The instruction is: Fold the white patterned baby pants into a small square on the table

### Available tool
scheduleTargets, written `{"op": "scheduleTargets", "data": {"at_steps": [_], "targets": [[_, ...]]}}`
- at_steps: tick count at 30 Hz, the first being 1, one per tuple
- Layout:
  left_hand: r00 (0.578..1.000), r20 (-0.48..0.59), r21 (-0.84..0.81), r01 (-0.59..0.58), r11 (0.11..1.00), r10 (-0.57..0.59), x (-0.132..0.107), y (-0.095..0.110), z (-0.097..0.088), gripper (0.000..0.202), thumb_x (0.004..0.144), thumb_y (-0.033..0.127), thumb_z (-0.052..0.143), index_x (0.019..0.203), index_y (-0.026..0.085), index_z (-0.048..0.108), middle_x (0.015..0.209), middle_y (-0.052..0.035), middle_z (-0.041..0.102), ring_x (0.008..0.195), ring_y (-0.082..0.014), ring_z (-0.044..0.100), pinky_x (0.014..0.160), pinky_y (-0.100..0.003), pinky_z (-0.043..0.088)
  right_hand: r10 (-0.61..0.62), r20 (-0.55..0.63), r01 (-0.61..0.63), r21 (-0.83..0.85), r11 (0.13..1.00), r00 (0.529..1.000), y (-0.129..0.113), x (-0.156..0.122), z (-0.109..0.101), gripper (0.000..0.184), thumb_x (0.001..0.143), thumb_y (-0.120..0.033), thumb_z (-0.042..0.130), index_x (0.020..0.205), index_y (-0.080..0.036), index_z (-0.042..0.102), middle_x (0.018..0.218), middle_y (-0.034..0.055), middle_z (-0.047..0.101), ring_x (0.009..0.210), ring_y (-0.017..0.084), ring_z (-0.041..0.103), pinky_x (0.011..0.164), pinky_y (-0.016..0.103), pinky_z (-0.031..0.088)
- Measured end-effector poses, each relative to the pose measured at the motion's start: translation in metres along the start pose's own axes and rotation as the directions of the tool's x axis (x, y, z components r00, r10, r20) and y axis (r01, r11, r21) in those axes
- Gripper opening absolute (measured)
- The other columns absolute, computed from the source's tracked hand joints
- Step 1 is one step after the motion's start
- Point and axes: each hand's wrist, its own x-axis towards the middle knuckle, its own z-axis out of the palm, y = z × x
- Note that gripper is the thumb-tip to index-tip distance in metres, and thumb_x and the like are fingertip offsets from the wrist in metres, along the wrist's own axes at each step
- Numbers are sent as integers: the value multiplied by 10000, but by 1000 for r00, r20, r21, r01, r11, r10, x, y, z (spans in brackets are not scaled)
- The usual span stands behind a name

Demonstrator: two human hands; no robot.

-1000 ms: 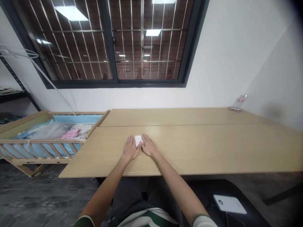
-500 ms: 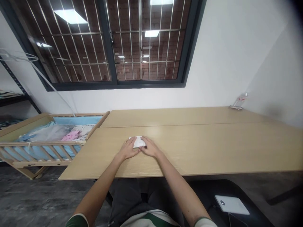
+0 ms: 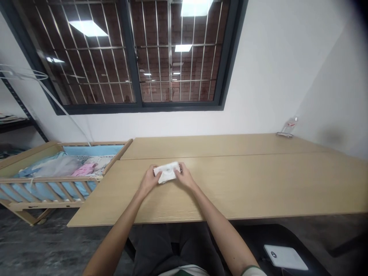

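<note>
A: What occupies the far left?
B: A wooden crib (image 3: 54, 179), lined in light blue and containing a pink cloth (image 3: 84, 169), just beside the left end of the table (image 3: 115, 201).
A: And the left hand (image 3: 148, 180)?
B: It pinches the left end of a white folded piece (image 3: 168, 175), thumb on the near face, the other fingers behind and partly hidden.
A: The piece itself?
B: Between both hands, over the table's front board, slightly tilted; contact with the wood cannot be told.
A: The right hand (image 3: 185, 177)?
B: Thumb in front, fingers behind, pinching the right end.
A: Farther right?
B: A white phone (image 3: 287, 258) on a black seat (image 3: 255, 234); a clear bottle (image 3: 291, 124) at the table's back
</note>
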Motion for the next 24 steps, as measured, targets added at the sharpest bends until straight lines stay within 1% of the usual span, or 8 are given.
{"op": "scheduleTargets", "data": {"at_steps": [2, 5, 11, 14, 17, 20, 22, 24], "targets": [[998, 14, -42, 70, 997, -69, -6, 4, 3, 436, 959, 375, 528, 1335, 168, 448, 984, -68, 743, 853, -199, 720, 746, -298, 550, 92, -63, -88, 54, 995, 994, 1, 10, 0, 434, 921, -382, 554, 1298, -198, 443, 1009, 54, 674, 870, 191, 665, 766, 308, 537], [988, 68, -62, 145, 987, -141, -20, 8, 13, 424, 966, 340, 516, 1336, 156, 425, 884, -47, 756, 745, -182, 725, 689, -278, 536, 231, -102, -233, -11, 972, 968, 3, 24, 1, 518, 861, -373, 631, 1310, -211, 432, 914, 6, 643, 765, 171, 654, 671, 274, 521], [975, 90, 86, 197, 977, -204, -48, 19, 31, 308, 916, 303, 578, 1199, 193, 525, 1104, -117, 741, 968, -251, 721, 781, -315, 506, 270, -68, -277, -147, 950, 961, 11, 30, 8, 305, 746, -327, 765, 963, -194, 596, 787, -15, 647, 709, 151, 615, 638, 241, 483], [970, 95, 183, 204, 962, -224, -56, 24, 30, 284, 920, 347, 570, 1166, 207, 550, 1079, -118, 741, 940, -282, 716, 776, -344, 492, 259, -57, -265, -184, 946, 964, 13, 28, 11, 237, 769, -325, 750, 902, -181, 618, 790, 7, 677, 724, 159, 621, 675, 256, 496], [972, 80, 261, 193, 946, -220, -61, 32, 25, 318, 949, 405, 522, 1181, 192, 560, 1020, -136, 736, 957, -312, 701, 823, -385, 491, 229, -39, -232, -207, 951, 973, 10, 26, 11, 200, 867, -307, 642, 999, -156, 647, 895, 63, 722, 799, 186, 659, 760, 305, 528], [983, 35, 320, 160, 934, -180, -72, 45, 22, 389, 979, 433, 438, 1198, 142, 575, 1151, -222, 679, 1136, -377, 622, 967, -476, 453, 157, 9, -152, -211, 966, 988, -2, 21, 7, 306, 928, -286, 570, 1192, -151, 642, 1194, 127, 705, 1068, 213, 668, 960, 354, 508], [991, 22, 337, 114, 935, -129, -83, 58, 26, 465, 984, 456, 409, 1260, 116, 565, 1280, -249, 616, 1228, -397, 560, 1040, -507, 417, 46, 119, -19, -213, 977, 992, -16, 12, 4, 383, 962, -331, 552, 1308, -179, 620, 1401, 128, 611, 1299, 224, 565, 1117, 377, 413], [998, 14, 340, 46, 939, -54, -95, 69, 37, 577, 978, 483, 408, 1376, 77, 506, 1408, -266, 536, 1315, -411, 494, 1089, -520, 390, -83, 300, 148, -202, 968, 950, -34, -1, 3, 446, 1004, -405, 501, 1397, -212, 585, 1516, 103, 521, 1437, 231, 436, 1211, 406, 304]]}}
